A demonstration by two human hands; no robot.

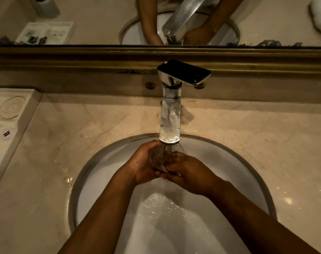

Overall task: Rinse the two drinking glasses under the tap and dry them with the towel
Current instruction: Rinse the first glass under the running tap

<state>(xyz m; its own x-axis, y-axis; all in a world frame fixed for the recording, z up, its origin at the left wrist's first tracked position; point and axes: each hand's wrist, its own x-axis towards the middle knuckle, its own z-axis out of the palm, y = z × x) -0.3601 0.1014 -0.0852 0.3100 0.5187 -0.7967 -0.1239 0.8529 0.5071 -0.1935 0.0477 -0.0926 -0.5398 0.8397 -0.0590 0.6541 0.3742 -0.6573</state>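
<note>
Both forearms came in from the bottom edge over the sink (93,162). Left hand (143,162) and right hand (191,173) met at frame centre, fingers curled around one clear glass (160,158) held between them, directly under the tap (169,123) spout. Water was pooling in the basin below. White tray (26,107) sat at left on the counter (247,136); mirror (101,19) ran across the top.

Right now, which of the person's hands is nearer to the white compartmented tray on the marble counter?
The left hand. It grips the clear drinking glass over the basin, on the side toward the white tray; the right hand grips the glass's far side.
</note>
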